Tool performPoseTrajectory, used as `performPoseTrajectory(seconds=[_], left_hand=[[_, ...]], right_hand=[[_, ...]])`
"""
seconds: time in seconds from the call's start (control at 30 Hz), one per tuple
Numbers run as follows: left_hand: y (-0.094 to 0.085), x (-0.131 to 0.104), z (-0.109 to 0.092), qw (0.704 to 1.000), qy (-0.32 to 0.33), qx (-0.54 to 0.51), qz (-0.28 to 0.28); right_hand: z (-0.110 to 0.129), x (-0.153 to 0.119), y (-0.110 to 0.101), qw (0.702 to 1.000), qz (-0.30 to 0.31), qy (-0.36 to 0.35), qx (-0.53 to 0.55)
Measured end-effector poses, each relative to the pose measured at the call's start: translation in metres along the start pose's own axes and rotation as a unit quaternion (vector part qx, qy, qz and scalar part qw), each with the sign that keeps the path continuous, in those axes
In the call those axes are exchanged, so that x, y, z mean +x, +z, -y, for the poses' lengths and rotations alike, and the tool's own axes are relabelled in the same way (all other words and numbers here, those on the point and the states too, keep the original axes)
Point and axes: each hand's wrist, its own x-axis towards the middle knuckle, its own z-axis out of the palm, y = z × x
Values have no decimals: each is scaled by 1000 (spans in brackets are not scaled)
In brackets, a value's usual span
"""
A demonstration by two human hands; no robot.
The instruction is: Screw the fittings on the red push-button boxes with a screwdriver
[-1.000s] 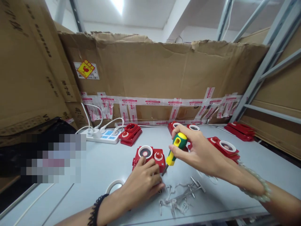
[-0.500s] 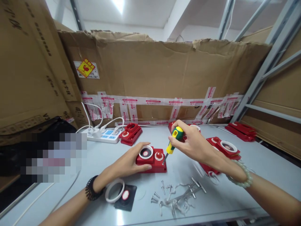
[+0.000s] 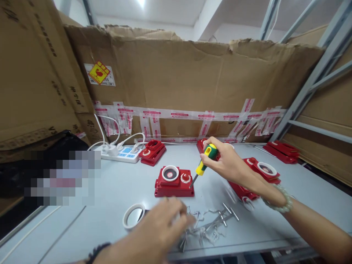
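My right hand [image 3: 220, 157] grips a yellow and green screwdriver [image 3: 206, 158]. Its shaft slants down to the right front corner of a red box [image 3: 173, 191], which has a white ring around a dark disc and a red domed button. In front of the box, my left hand [image 3: 162, 223] is blurred by motion, fingers curved and somewhat apart, with nothing seen in them. Beside its fingertips lie loose screws [image 3: 183, 243], partly covered by the hand. A white ring [image 3: 134, 216] rests to the left, and the dark piece near it is mostly hidden.
Other red boxes [image 3: 152, 152] stand at the back and right [image 3: 265, 170]. Metal rods with clear plastic bits [image 3: 221, 216] lie near the front edge. A white power strip [image 3: 123, 154] with plugged cables sits back left. Cardboard [image 3: 176, 80] walls the back.
My left hand has let go of the red box and moved toward me and right, over the screws. My right hand holds the screwdriver at nearly the same spot.
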Motion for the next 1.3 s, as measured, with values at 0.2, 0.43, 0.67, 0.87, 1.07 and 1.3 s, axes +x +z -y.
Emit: performPoseTrajectory(seconds=[0.2, 0.43, 0.67, 0.87, 1.07, 1.3], left_hand=[[27, -4, -19, 985, -104, -6, 134], [24, -4, -1, 966, -167, -103, 166], [29, -10, 17, 976, -137, -136, 99], [36, 4, 11, 982, -143, -107, 64], [25, 8, -6, 983, -125, -133, 34], [35, 7, -13, 994, -99, -32, 43]], right_hand=[[-1, -2, -1, 1000, 18, 2, 15], [-3, -2, -1, 1000, 14, -3, 22], [-1, -4, -4, 999, 21, -8, 29], [0, -5, -4, 999, 14, -14, 29], [2, -6, -4, 999, 16, -24, 22], [4, -6, -4, 999, 20, -27, 17]])
